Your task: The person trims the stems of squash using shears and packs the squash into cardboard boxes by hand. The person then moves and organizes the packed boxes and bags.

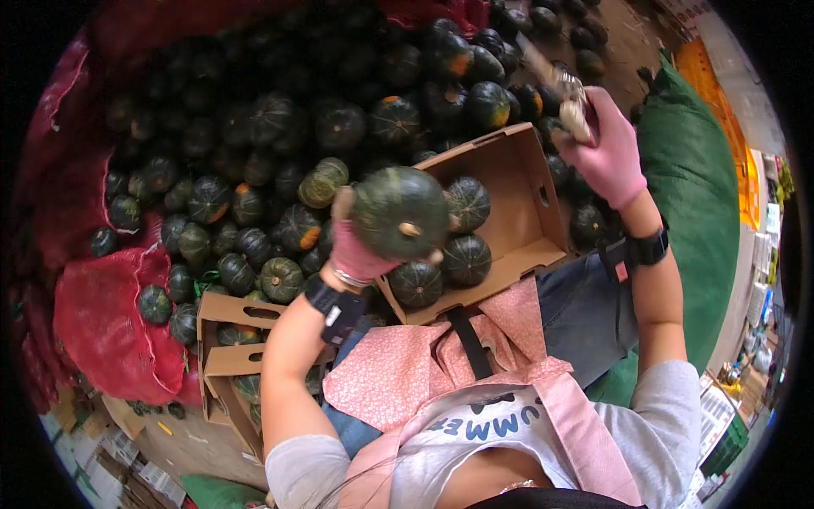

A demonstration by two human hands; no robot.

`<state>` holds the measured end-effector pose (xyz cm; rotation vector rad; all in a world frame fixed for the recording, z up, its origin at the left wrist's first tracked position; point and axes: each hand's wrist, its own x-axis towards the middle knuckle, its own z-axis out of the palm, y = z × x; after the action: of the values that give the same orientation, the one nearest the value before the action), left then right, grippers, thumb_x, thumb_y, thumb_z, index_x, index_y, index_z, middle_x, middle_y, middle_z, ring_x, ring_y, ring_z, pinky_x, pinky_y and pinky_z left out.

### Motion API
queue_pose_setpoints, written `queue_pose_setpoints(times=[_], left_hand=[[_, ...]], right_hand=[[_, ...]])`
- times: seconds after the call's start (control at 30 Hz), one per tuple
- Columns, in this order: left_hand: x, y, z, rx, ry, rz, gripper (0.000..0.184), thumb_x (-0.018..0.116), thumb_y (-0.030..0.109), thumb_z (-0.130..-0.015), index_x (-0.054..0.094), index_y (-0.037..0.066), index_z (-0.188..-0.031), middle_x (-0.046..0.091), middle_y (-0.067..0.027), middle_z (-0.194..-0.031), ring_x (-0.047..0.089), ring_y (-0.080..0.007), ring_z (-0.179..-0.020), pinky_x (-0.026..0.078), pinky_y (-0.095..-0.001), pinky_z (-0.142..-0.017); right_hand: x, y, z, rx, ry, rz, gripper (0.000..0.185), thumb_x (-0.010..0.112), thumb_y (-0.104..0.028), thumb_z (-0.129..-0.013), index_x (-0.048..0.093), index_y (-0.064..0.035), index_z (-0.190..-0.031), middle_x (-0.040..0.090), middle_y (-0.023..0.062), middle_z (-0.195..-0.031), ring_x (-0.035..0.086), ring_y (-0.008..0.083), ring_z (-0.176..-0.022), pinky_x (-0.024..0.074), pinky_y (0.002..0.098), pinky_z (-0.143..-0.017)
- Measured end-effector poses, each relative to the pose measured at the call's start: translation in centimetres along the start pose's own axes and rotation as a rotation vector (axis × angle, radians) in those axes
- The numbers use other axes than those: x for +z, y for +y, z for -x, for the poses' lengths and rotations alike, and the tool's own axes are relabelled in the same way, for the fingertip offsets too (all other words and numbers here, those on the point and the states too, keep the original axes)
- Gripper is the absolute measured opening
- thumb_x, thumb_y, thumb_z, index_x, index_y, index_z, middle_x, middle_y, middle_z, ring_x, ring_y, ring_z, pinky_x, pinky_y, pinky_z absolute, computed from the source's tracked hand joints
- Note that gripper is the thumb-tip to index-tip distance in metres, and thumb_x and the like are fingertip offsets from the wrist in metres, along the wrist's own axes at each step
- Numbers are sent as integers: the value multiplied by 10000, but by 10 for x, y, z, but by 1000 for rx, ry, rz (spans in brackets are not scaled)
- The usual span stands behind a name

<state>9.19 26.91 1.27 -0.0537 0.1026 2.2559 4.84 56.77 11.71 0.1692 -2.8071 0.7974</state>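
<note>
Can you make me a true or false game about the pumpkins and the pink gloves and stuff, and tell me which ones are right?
1. The left hand holds a dark green pumpkin. True.
2. The right hand holds a pumpkin too. False: it holds a tool, which looks blurry.
3. The open cardboard box has some pumpkins in it. True.
4. The gloves are blue. False: they are pink.
5. A big green sack is on the right. True.
6. The red net sack is on the right as well. False: it is on the left.
</note>
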Motion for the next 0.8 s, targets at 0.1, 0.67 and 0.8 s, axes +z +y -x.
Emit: queue_pose_setpoints(times=[0.1, 0.67, 0.8], left_hand=[[18, -14, -12, 14, 28, 33, 812, 418, 747, -759, 281, 258, -1394, 383, -177, -1363, 435, -477, -1162, 489, -616, -769], [-4, -3, 3, -149, -60, -262, 1028, 390, 836, -672, 300, 93, -1377, 483, -169, -1268, 580, -346, -1009, 528, -391, -610], [-4, -10, 11, -120, 118, -376, 1177, 452, 878, -562, 232, 82, -1401, 399, -181, -1349, 543, -286, -1056, 522, -406, -773]], right_hand=[[-8, -23, 10, -325, -33, 242, 462, 700, -209, -573, 515, -57, -967, 544, 99, -882, 541, 298, -876, 401, 392, -821], [4, -36, -6, -589, -281, 265, 526, 661, -102, -477, 527, -61, -984, 551, 82, -907, 532, 278, -901, 389, 399, -894], [9, -38, -7, -627, -264, 236, 516, 657, -96, -478, 530, -59, -976, 556, 83, -897, 536, 282, -894, 392, 398, -888]])
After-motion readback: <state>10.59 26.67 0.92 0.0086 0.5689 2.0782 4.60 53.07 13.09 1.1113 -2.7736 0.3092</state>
